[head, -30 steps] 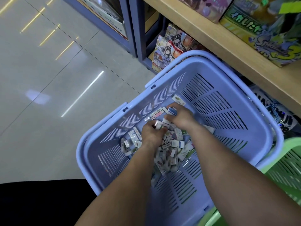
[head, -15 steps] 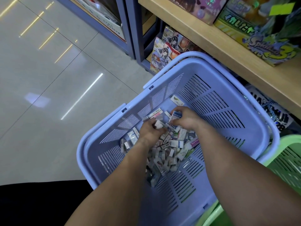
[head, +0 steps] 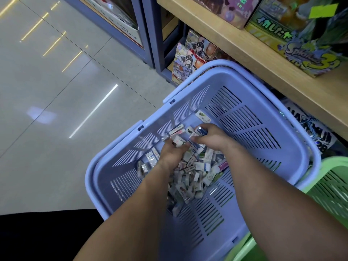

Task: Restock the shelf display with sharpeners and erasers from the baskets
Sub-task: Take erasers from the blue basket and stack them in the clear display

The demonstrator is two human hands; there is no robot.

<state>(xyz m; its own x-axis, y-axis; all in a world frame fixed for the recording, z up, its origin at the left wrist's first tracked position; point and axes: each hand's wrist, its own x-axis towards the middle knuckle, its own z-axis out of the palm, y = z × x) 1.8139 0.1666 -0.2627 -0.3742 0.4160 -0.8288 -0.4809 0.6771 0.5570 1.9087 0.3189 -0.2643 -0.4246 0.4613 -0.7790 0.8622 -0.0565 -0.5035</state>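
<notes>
A light blue slotted basket (head: 263,102) stands on the floor below the shelf. A heap of several small wrapped erasers (head: 190,178) lies on its bottom. Both hands are down inside it on the far end of the heap. My left hand (head: 172,154) curls its fingers round a few erasers, one white one showing at the fingertips. My right hand (head: 211,137) grips several erasers too, a blue-labelled one sticking out past its fingers. The two hands nearly touch. Part of the heap is hidden under my forearms.
A wooden shelf (head: 254,53) with colourful game boxes (head: 301,40) overhangs the basket at the upper right. A green basket (head: 331,187) stands at the right. Packets with drawn figures (head: 190,61) sit on the low shelf behind. Grey tiled floor (head: 56,110) spreads to the left.
Both hands stay in the heap, gathering erasers at its far end. The right hand has slid slightly right and closed tighter on its erasers; the view shifted a little.
</notes>
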